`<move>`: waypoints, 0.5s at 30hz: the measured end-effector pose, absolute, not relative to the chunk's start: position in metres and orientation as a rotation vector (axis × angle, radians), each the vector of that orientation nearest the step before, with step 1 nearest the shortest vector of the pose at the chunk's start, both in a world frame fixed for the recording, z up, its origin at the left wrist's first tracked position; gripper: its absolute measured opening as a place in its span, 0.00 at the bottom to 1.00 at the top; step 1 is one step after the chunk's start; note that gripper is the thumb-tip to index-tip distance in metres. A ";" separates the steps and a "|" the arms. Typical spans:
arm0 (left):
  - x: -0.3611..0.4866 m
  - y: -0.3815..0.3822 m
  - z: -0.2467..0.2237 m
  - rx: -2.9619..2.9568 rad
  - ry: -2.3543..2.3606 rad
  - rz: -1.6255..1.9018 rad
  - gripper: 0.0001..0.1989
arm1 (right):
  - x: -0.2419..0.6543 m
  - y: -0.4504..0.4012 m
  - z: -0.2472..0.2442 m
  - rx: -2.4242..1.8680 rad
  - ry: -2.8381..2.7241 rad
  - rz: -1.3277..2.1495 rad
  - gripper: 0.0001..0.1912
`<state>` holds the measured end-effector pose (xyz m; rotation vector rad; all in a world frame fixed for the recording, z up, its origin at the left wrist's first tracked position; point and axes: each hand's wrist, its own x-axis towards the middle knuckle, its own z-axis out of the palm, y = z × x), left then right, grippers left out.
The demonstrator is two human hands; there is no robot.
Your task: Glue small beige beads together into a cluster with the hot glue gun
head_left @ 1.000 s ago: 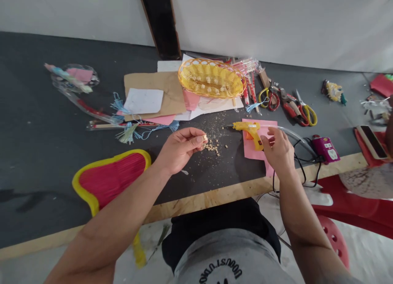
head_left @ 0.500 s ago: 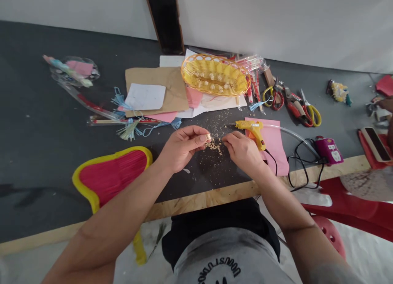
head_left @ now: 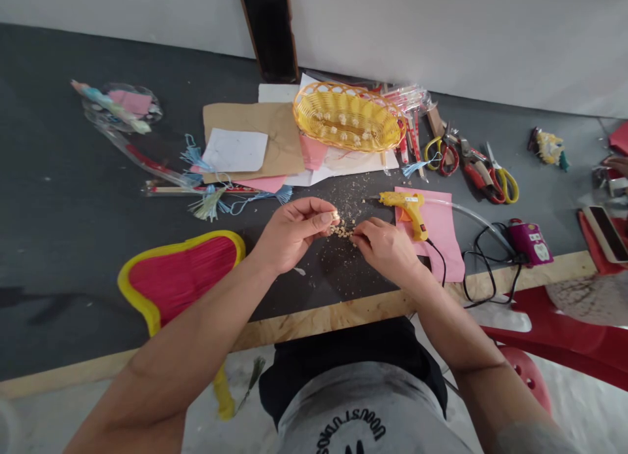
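My left hand (head_left: 297, 231) is closed in a pinch on a small cream-coloured cluster (head_left: 335, 216), held just above the table. Beneath it lies a loose pile of small beige bits (head_left: 341, 231). At the right edge of that pile, my right hand (head_left: 385, 244) has its fingertips pressed together; whatever they hold, if anything, is hidden. Behind the hands, a yellow woven basket (head_left: 314, 103) contains several similar pale clusters. A yellow glue gun (head_left: 411, 209) lies right of my right hand on pink paper (head_left: 449, 244), its nozzle toward the pile.
Scissors (head_left: 505, 179) and red-handled pliers (head_left: 478, 169) lie at the back right. A purple power block (head_left: 530, 243) with black cable is near the front edge. To the left are a yellow-rimmed magenta panel (head_left: 184, 274), brown paper (head_left: 279, 143) and blue tassels (head_left: 192, 153).
My right hand has moved slightly left and down to the pile's edge. The left hand keeps the cluster in nearly the same place. The whole view has shifted a little.
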<state>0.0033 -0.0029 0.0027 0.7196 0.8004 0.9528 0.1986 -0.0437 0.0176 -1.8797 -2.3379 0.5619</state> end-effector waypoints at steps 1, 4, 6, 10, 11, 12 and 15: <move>0.003 -0.003 0.002 0.720 0.797 0.954 0.13 | 0.196 -0.044 0.017 -1.898 -2.338 0.560 0.09; 0.003 -0.003 0.002 0.718 0.788 0.962 0.13 | 0.191 -0.044 0.016 -1.926 -2.336 0.527 0.10; 0.003 -0.003 0.002 0.716 0.786 0.964 0.13 | 0.191 -0.044 0.015 -1.912 -2.334 0.493 0.10; 0.003 -0.002 0.001 0.717 0.780 0.961 0.13 | 0.195 -0.042 0.014 -1.885 -2.337 0.442 0.13; 0.003 -0.002 0.001 0.717 0.781 0.960 0.14 | 0.196 -0.042 0.013 -1.880 -2.338 0.450 0.14; 0.003 -0.002 0.001 0.716 0.781 0.961 0.14 | 0.197 -0.041 0.013 -1.871 -2.340 0.469 0.14; 0.003 -0.002 0.001 0.718 0.782 0.965 0.14 | 0.198 -0.040 0.011 -1.828 -2.349 0.542 0.14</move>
